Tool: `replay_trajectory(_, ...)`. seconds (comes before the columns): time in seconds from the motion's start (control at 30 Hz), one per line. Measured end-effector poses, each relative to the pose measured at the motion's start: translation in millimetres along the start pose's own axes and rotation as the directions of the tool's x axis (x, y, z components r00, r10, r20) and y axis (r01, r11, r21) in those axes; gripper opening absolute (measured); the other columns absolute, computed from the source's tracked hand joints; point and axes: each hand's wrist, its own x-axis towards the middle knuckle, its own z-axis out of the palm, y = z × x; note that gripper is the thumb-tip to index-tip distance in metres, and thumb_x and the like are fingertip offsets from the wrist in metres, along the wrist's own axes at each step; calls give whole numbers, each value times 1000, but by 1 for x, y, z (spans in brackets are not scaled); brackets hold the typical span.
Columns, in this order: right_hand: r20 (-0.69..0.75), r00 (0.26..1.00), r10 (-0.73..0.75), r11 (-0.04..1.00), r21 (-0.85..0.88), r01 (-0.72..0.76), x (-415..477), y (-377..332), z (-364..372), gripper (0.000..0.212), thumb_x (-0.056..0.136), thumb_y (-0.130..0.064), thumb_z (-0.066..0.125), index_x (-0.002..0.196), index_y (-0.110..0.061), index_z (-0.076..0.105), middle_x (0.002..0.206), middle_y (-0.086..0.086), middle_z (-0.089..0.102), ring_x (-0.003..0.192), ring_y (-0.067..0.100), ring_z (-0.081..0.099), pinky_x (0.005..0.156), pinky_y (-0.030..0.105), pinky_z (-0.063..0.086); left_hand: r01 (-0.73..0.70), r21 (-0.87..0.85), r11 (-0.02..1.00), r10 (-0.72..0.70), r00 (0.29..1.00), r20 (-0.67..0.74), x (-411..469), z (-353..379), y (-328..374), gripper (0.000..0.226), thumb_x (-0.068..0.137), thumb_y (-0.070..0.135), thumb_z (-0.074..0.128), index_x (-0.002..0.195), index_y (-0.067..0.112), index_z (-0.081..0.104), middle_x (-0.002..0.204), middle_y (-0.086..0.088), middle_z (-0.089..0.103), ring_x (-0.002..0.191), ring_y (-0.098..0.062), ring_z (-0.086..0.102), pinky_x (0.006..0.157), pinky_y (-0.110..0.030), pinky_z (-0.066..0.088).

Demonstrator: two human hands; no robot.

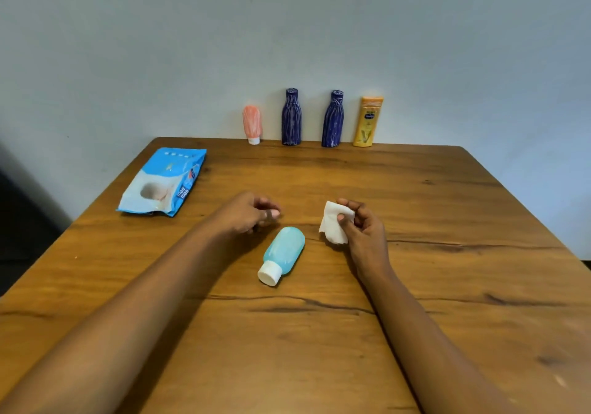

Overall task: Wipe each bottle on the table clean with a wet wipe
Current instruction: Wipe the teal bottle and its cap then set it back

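Nearest, on the wooden table (447, 285): teal bottle (285, 249) lying on its side, white cap (270, 273) toward the near left, touched by neither hand. Left hand (249, 213) just beyond it, fingers loosely curled, holding nothing. Right hand (364, 231) to the right, pinching a crumpled wet wipe (334, 226). Far left, wipes pack (163, 183). Upright along the far edge: pink tube (252, 122), left blue bottle (291, 116), right blue bottle (333, 119), yellow bottle (367, 122).

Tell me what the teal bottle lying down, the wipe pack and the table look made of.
Teal bottle: probably plastic, translucent and smooth, with an opaque white cap. Wipe pack: thin flexible film, glossy, judging by its creases and sheen. Table: wood or wood veneer, satin finish; grain lines and dark knots show.
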Motion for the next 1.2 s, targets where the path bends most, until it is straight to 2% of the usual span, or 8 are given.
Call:
replay_trajectory(0.1,13,1000,7,998,-62,-6,-4,1,-2,31,91,-3,53,98,-32,64,101,-15,64,91,4,63,76,25,55,-35,-108,994,-5,937,-349,-49,19,-22,23,90,32,59,112,28,64,107,8,64,93,-6,56,78,-27,44)
replay_trajectory(0.17,15,1000,-7,995,-104,8,-5,0,-3,36,90,1,53,95,-33,65,97,-19,64,91,-2,62,78,22,53,-30,-61,998,1,905,-425,-85,39,-36,30,86,40,62,114,30,64,105,9,64,86,1,53,76,-26,43)
replay_trajectory(0.33,22,998,-57,975,-214,60,-7,1,-1,36,87,5,52,97,-25,68,92,-19,65,82,-8,60,73,9,48,-48,138,989,105,889,-446,-109,75,-46,66,68,50,75,128,33,52,112,16,52,111,-9,44,87,-27,41)
replay_trajectory(0.73,56,996,-67,946,-314,81,-19,3,2,21,87,-14,62,107,-17,68,108,-7,66,98,-1,59,85,19,48,-105,138,985,160,858,-487,-91,64,-54,44,72,37,76,114,29,64,103,11,64,88,-5,56,73,-28,51)
replay_trajectory(0.87,141,958,-251,827,-483,288,-24,-1,6,25,86,0,59,106,-11,69,106,-8,64,94,-11,56,83,5,41,-121,127,985,168,853,-494,-87,64,-52,44,72,42,75,113,30,65,98,13,64,85,-4,57,71,-30,52)
replay_trajectory(1.0,304,860,-409,637,-580,508,-34,0,19,25,81,3,63,103,-8,69,103,3,69,95,8,62,84,17,48,-110,151,982,172,850,-497,-84,65,-54,43,71,47,72,111,35,64,91,12,65,80,-3,57,65,-30,51)
replay_trajectory(1.1,434,810,-395,516,-624,586,-43,6,37,30,72,2,62,101,-6,70,97,7,71,89,20,64,83,19,40,-103,169,980,176,847,-502,-81,66,-54,41,68,52,71,106,36,65,85,11,66,75,-5,58,59,-28,48)
replay_trajectory(1.2,439,820,-367,529,-626,572,-48,5,40,32,71,0,61,101,-7,70,99,6,71,90,23,64,83,20,41,-92,192,977,179,845,-504,-81,65,-54,43,69,53,71,108,35,66,87,9,67,76,-7,58,57,-26,44)
